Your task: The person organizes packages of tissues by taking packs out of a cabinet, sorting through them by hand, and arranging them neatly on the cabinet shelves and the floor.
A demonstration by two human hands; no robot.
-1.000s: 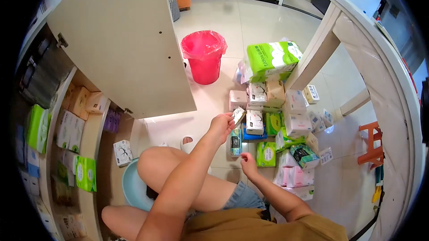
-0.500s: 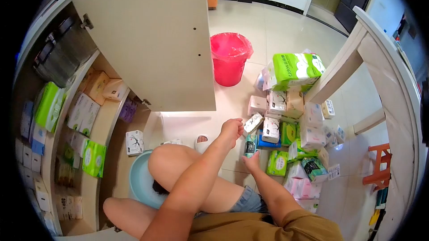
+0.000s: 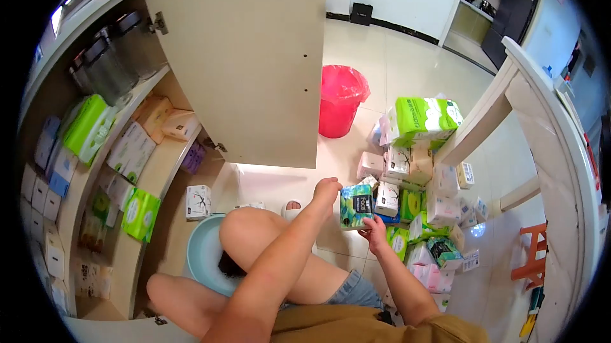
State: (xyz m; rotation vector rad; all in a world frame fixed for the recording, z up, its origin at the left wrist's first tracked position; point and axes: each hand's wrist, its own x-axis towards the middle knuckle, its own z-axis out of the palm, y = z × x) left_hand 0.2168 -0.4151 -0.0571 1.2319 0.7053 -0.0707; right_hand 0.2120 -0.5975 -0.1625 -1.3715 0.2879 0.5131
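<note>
A green-and-blue tissue pack with a dark label (image 3: 356,207) is raised in front of the pile. My right hand (image 3: 375,231) grips its lower right corner, thumb on the front. My left hand (image 3: 327,191) is beside the pack's upper left edge, its fingers curled; whether they touch the pack is hard to tell. Behind the pack lie a white tissue pack with a branch print (image 3: 387,198) and a green pack (image 3: 412,205). A large green-and-white bundle (image 3: 428,119) tops the far end of the pile.
An open cabinet door (image 3: 254,63) stands ahead, with shelves of tissue packs (image 3: 141,214) and glass jars at left. A red bin (image 3: 339,104) is behind the door. A blue basin (image 3: 202,251) sits by my legs. A white table leg (image 3: 477,111) and red stool (image 3: 531,257) are right.
The green-and-blue pack has been lifted off the floor by my right hand. My left hand stays near it. The view has shifted, so the cabinet shows further right.
</note>
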